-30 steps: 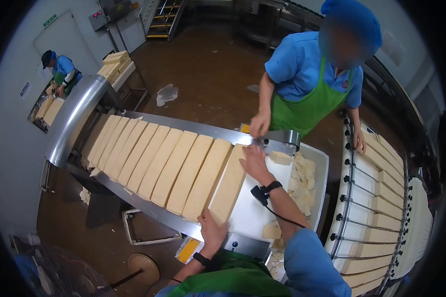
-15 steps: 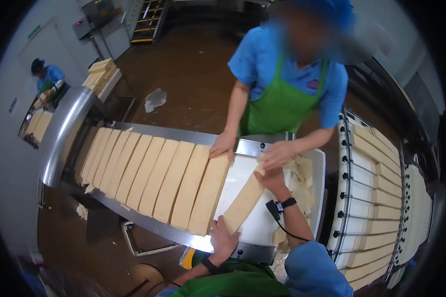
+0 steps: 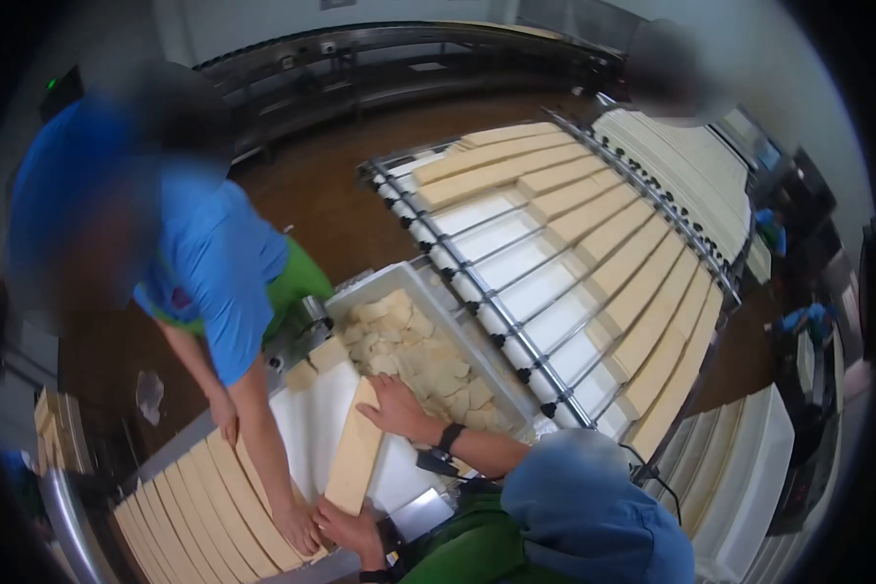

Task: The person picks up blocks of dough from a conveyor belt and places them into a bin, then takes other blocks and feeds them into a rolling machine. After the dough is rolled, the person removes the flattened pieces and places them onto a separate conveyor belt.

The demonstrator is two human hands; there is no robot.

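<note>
A long pale slab [image 3: 353,453] lies slanted over the white belt, held at both ends. My left hand [image 3: 350,529] grips its near end, close to a co-worker's hand [image 3: 297,526]. My right hand [image 3: 394,404], below a black wristband, holds its far end. To the left, a row of similar slabs [image 3: 200,506] lies side by side. The co-worker in blue and green has both hands at the last slab of that row. A few short cut pieces [image 3: 328,353] rest at the belt's far end, beside the bin.
A bin [image 3: 506,394] full of broken pieces stands right of the belt. Beyond it, a wide conveyor [image 3: 555,292] with metal rods carries more slabs in lanes. White trays [image 3: 749,467] stand at the lower right. A metal rack runs along the back.
The view has swung right. My hands and the slab have moved nearer the belt's bin end, and the slab stands steeper. The co-worker's hand has left my slab for the row.
</note>
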